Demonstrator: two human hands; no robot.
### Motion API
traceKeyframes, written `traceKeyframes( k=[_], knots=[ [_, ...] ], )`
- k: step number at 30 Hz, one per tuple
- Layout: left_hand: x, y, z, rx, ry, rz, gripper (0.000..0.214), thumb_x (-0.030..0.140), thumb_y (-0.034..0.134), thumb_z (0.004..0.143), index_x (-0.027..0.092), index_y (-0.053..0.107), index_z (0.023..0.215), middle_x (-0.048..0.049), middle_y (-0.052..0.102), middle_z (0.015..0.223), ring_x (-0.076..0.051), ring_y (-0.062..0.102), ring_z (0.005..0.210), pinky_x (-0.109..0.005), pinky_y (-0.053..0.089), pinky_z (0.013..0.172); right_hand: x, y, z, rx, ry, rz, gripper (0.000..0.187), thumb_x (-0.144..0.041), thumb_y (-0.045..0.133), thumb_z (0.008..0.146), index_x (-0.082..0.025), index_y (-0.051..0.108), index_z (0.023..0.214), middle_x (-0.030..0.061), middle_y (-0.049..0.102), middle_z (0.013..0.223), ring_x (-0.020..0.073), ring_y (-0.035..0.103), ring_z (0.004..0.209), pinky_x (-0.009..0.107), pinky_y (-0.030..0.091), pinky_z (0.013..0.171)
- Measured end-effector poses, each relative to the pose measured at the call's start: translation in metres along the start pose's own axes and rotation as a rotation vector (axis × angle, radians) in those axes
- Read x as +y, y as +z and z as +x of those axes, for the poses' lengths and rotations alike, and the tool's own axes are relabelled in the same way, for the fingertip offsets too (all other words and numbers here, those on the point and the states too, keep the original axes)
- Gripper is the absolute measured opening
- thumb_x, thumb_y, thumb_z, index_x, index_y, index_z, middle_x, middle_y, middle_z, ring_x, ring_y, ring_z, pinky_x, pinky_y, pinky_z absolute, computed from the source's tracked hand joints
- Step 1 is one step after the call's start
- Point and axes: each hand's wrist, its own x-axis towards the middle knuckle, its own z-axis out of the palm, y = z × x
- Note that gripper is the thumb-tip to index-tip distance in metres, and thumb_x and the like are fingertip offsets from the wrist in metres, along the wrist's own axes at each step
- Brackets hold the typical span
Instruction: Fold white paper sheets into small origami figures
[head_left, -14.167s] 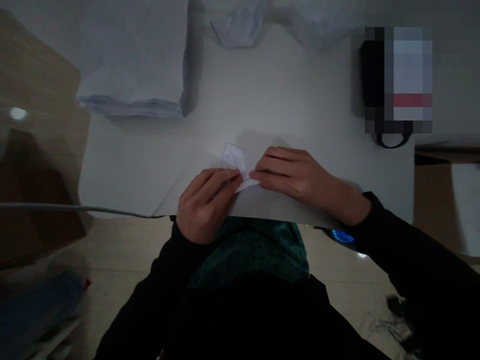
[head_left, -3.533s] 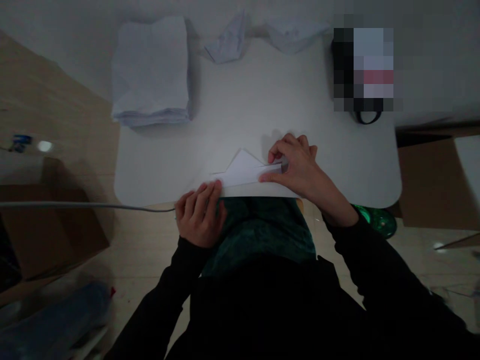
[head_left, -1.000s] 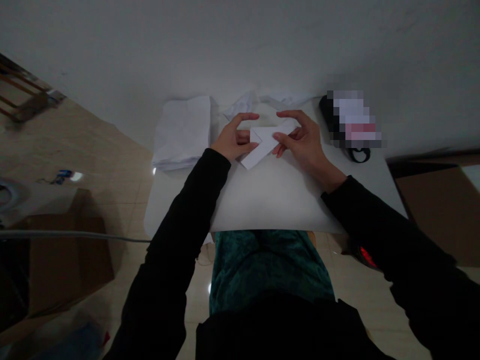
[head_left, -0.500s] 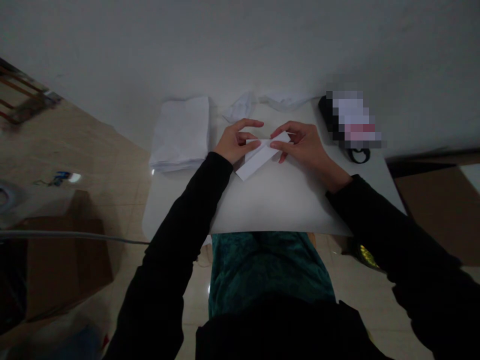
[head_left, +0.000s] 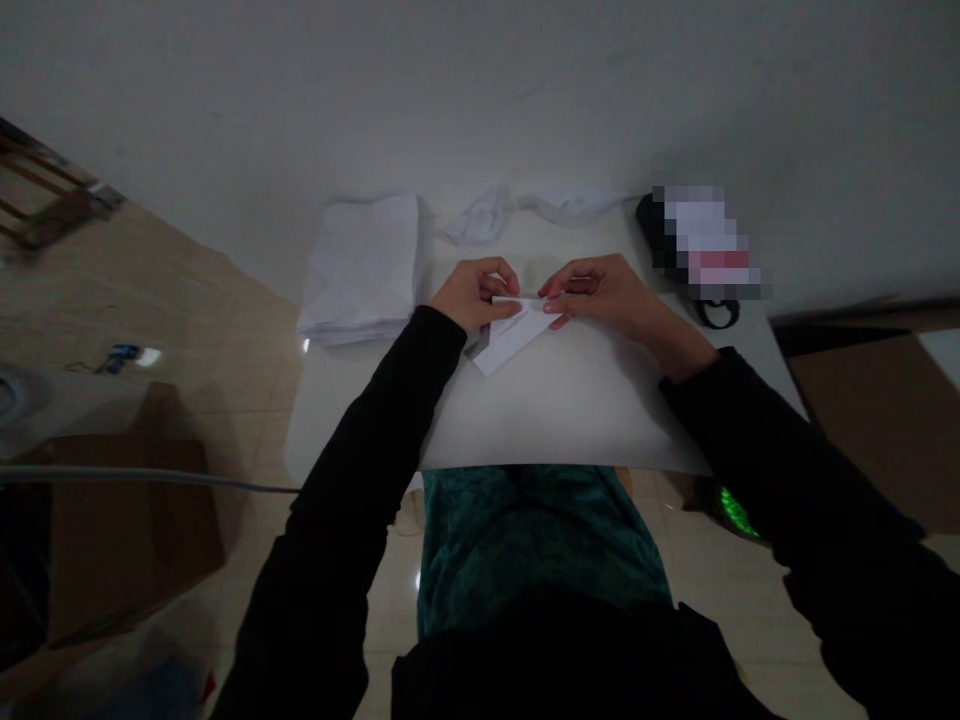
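Observation:
A folded white paper piece (head_left: 511, 338) lies slanted on the white table (head_left: 570, 410), its lower corner pointing towards me. My left hand (head_left: 474, 293) pinches its upper left part, fingers curled over the fold. My right hand (head_left: 600, 292) pinches the upper right end, thumb and forefinger pressed together on the paper. Both hands meet over the paper's top edge. Black sleeves cover both of my arms.
A stack of white sheets (head_left: 365, 268) sits at the table's back left. Two folded paper shapes (head_left: 480, 215) (head_left: 574, 203) rest against the wall. A dark, partly blurred object (head_left: 701, 255) stands at the back right. Cardboard boxes (head_left: 131, 540) flank the table on the floor.
Over the last second both hands have come closer together over the paper and lowered it towards the table. The paper now looks narrower, its top edge folded flatter.

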Motion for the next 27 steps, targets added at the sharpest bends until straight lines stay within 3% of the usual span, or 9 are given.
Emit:
traceKeyframes(
  k=[5,10,13,16,21,24,27],
  knots=[
    [0.012,0.009,-0.002,0.097,0.078,0.082,0.021,0.02,0.075,0.063,0.016,0.058,0.076,0.0028,0.063,0.068,-0.011,0.063,0.064,-0.024,0.051,0.065,-0.001,-0.003,0.0,0.057,-0.019,-0.011,0.024,-0.041,0.089,0.063,-0.024,0.073,0.067,0.0029,0.073,0.077,0.0181,0.067,0.07,0.04,0.065,0.066],
    [0.012,0.01,-0.004,0.08,0.097,0.136,0.027,0.017,0.07,0.068,0.016,0.062,0.094,0.0032,0.064,0.07,-0.011,0.065,0.066,-0.024,0.052,0.068,-0.003,-0.005,-0.002,-0.019,-0.062,-0.011,0.023,-0.041,0.089,0.062,-0.024,0.075,0.068,0.0022,0.073,0.08,0.0156,0.067,0.071,0.035,0.061,0.073],
    [0.01,0.01,-0.005,0.058,0.113,0.236,0.036,0.021,0.073,0.069,0.015,0.066,0.103,-0.0016,0.071,0.085,-0.015,0.069,0.08,-0.028,0.054,0.079,-0.004,-0.003,-0.003,-0.065,-0.094,-0.053,0.022,-0.042,0.086,0.068,-0.023,0.075,0.067,0.0014,0.072,0.08,0.0139,0.066,0.073,0.031,0.057,0.074],
    [0.01,0.01,-0.005,0.055,0.132,0.289,0.032,0.031,0.076,0.071,0.014,0.072,0.098,-0.0055,0.075,0.097,-0.02,0.07,0.094,-0.034,0.052,0.091,-0.004,0.001,-0.004,-0.034,-0.09,-0.068,0.021,-0.037,0.084,0.071,-0.022,0.071,0.067,0.0005,0.069,0.075,0.0135,0.065,0.072,0.029,0.056,0.073],
    [0.013,0.01,-0.006,0.083,0.117,0.31,0.029,0.036,0.073,0.075,0.014,0.077,0.094,-0.0044,0.077,0.088,-0.02,0.07,0.084,-0.032,0.052,0.083,0.002,0.002,-0.002,0.15,0.028,0.069,0.039,-0.018,0.09,0.055,-0.023,0.062,0.081,-0.0049,0.067,0.07,0.0141,0.067,0.065,0.03,0.059,0.064],
    [0.014,0.009,-0.007,0.087,0.118,0.322,0.029,0.036,0.072,0.075,0.015,0.078,0.095,-0.0041,0.077,0.088,-0.019,0.07,0.082,-0.031,0.052,0.079,0.004,0.0,-0.003,0.102,0.122,0.081,0.04,-0.013,0.088,0.057,-0.021,0.066,0.089,-0.0022,0.071,0.072,0.0133,0.067,0.064,0.028,0.06,0.061],
    [0.013,0.008,-0.007,0.086,0.124,0.347,0.027,0.035,0.071,0.076,0.016,0.078,0.094,-0.0044,0.077,0.087,-0.018,0.069,0.08,-0.03,0.052,0.077,0.001,0.0,-0.004,0.037,0.158,0.064,0.025,-0.015,0.087,0.06,-0.016,0.07,0.079,0.0033,0.074,0.075,0.0137,0.069,0.064,0.027,0.061,0.061]
  ],
)
